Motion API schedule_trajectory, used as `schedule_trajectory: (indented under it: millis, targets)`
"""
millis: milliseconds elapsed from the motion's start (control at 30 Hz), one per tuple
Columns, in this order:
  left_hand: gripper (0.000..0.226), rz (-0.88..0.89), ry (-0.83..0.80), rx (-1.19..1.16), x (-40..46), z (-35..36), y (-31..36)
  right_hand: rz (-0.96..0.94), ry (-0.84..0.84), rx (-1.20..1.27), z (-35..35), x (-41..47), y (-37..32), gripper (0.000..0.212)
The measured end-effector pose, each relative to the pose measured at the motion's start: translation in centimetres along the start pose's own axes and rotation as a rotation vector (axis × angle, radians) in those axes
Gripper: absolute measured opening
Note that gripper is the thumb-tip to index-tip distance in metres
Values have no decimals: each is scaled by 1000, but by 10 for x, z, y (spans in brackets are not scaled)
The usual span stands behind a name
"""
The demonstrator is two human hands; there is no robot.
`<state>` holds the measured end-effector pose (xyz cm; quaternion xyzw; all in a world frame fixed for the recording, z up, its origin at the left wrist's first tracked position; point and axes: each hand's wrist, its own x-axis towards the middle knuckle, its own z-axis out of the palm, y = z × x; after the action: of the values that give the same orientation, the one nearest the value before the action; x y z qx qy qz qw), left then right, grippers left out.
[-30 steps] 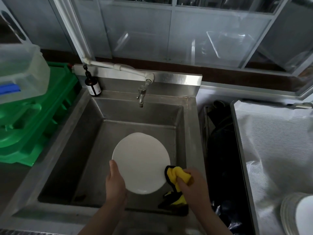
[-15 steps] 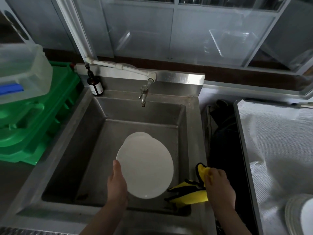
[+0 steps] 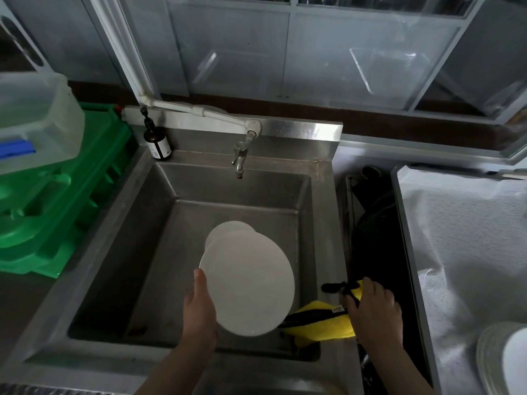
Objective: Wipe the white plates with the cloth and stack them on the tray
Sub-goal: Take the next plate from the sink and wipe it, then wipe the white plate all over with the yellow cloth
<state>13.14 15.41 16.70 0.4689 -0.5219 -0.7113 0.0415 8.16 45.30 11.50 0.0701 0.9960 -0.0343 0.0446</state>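
The left hand (image 3: 199, 306) grips a white plate (image 3: 247, 283) by its left edge, thumb on the face and the fingers hidden behind it, holding it tilted above the stainless sink (image 3: 325, 223). Behind the plate's upper left rim a second white plate (image 3: 228, 228) peeks out, only a crescent of it visible, so how it lies in the sink cannot be made out. The right hand (image 3: 373, 309) rests at the sink's right rim with fingers curled down over a yellow and black cloth (image 3: 319, 323), gripping its bunched end; the cloth trails from the rim toward the plate's lower right edge, part of it hidden under that plate. A tap (image 3: 239, 159) hangs over the back of the sink, and a brown pump bottle (image 3: 156, 141) stands at the sink's back left corner. Left of the sink sit green plastic crates (image 3: 57, 201) with a translucent tub (image 3: 37, 121) on top, both cut off by the frame. Right of the sink, past a dark gap whose contents are unclear, lies a tray lined with white sheeting (image 3: 462, 238), and at its near corner a stack of white plates (image 3: 502, 360) is cropped by the frame edge.
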Motion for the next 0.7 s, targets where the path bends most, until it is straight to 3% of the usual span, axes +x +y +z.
schedule_trajectory:
  millis: [167, 333, 433, 500, 600, 700]
  targets:
    - [54, 28, -20, -7, -1, -1, -2, 4, 57, 130, -9, -2, -13, 58]
    - [40, 55, -62, 5, -7, 0, 0, -79, 51, 290, -23, -2, -29, 35]
    - [41, 65, -83, 38, -11, 1, 1, -145, -106, 534, -30, -6, -48, 22]
    - [46, 50, -95, 45, -13, -1, 1, -63, -153, 756, -42, -11, -66, 34]
    - [49, 37, -119, 34, -19, -1, 2, 47, -374, 962, -52, -15, -88, 44]
    - [56, 26, -149, 50, -23, 0, 5, 90, -446, 1104, -61, -17, -101, 26]
